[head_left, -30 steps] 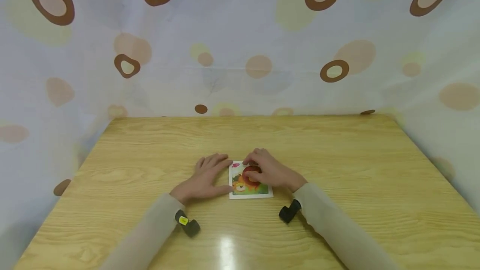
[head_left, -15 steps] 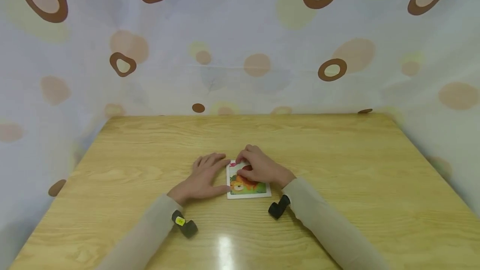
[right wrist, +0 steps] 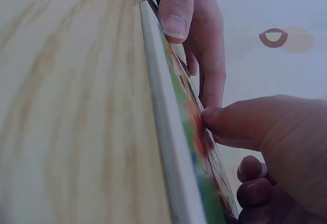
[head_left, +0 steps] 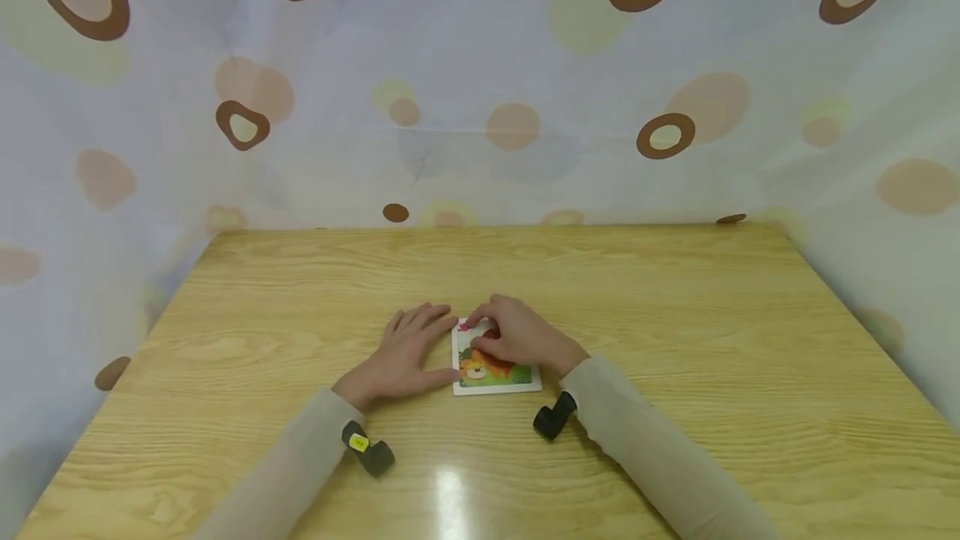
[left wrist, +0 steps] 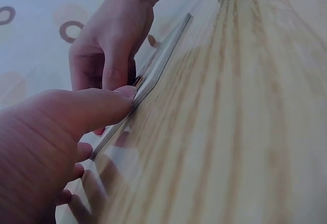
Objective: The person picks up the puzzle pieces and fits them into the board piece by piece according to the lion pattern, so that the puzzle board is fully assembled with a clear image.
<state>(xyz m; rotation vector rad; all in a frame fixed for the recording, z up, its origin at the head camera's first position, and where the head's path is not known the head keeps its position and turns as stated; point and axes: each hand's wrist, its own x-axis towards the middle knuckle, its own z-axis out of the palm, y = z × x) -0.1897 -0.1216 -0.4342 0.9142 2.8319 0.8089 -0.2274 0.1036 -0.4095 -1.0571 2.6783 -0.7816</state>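
Observation:
A small square picture board (head_left: 497, 391) with a white border lies flat on the wooden table. Its print shows an orange lion (head_left: 477, 370) on green, with a pink shape at the top left corner. My left hand (head_left: 401, 365) rests at the board's left edge, fingers spread fairly straight; in the left wrist view its thumb (left wrist: 104, 106) touches the edge. Over the upper part of the picture is my right hand (head_left: 525, 336), thumb and index finger bent down onto it. The right wrist view has the right thumb (right wrist: 240, 121) touching the printed surface. Whether anything is pinched there is hidden.
The wood-grain table (head_left: 675, 315) stretches out on all sides of the board. A white cloth (head_left: 450, 165) with brown and beige spots hangs behind the table and along both sides. Black devices are strapped to both wrists, among them the left wrist device (head_left: 375, 455).
My right hand has slid left across the picture, uncovering more of its right part. My left hand stays at the board's left edge. The head view has shifted slightly.

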